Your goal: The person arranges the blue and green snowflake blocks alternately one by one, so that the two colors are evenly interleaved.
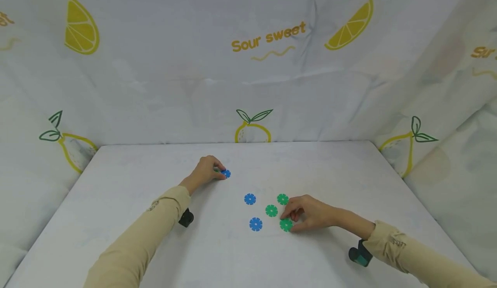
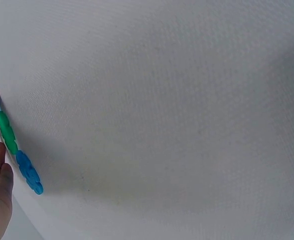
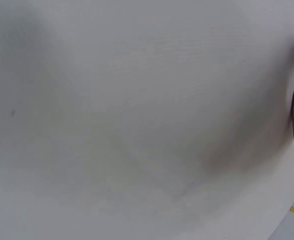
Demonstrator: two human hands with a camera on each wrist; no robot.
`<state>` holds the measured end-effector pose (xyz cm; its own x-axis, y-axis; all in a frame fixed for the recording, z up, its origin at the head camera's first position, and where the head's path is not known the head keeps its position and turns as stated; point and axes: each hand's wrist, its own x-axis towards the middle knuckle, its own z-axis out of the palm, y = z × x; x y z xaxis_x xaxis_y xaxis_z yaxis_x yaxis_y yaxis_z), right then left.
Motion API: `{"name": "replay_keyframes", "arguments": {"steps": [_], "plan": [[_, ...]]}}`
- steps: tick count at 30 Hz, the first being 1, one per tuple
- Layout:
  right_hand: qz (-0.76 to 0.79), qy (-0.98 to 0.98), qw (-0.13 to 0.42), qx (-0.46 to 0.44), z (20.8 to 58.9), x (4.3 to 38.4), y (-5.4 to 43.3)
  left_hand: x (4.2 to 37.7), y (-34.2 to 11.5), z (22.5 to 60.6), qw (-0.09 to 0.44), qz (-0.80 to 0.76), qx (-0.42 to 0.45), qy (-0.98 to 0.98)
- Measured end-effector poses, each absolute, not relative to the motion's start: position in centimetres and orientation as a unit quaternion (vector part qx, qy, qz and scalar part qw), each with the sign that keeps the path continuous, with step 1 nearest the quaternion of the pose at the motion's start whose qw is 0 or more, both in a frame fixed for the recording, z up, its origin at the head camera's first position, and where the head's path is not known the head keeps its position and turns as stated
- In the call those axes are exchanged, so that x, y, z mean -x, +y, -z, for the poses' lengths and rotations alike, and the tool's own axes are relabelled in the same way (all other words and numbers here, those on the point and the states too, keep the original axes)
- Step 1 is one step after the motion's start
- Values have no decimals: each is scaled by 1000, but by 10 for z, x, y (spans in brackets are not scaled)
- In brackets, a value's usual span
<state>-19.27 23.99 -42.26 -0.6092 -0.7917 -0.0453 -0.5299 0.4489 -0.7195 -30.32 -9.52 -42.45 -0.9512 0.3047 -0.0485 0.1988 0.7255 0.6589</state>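
In the head view, the left hand (image 1: 206, 170) pinches a row of discs (image 1: 226, 173) over the far part of the white surface (image 1: 155, 158); part of the row is hidden by the fingers, a green disc peeking out behind, and a blue end points rightward. The right hand (image 1: 310, 212) pinches a green disc (image 1: 286, 225) between thumb and finger, nearer the front. Two blue discs and two green discs lie flat and apart between the hands, round and plastic-looking, with notched rims and small centre holes. In the left wrist view, the row shows nearly edge-on, its long axis slanting from upper left to lower right: blue, green, blue, thin with scalloped edges, above finely woven cloth. In the right wrist view, fingers and a sliver of ridged green show at the edge.
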Motion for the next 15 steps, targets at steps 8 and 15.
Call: {"name": "replay_keyframes", "arguments": {"steps": [8,15], "plan": [[352,824,215,388,419,197,240,301,-96,423,73,-346,-145,924],[360,824,212,382,418,196,238,299,-97,421,73,-348,-145,923]]}}
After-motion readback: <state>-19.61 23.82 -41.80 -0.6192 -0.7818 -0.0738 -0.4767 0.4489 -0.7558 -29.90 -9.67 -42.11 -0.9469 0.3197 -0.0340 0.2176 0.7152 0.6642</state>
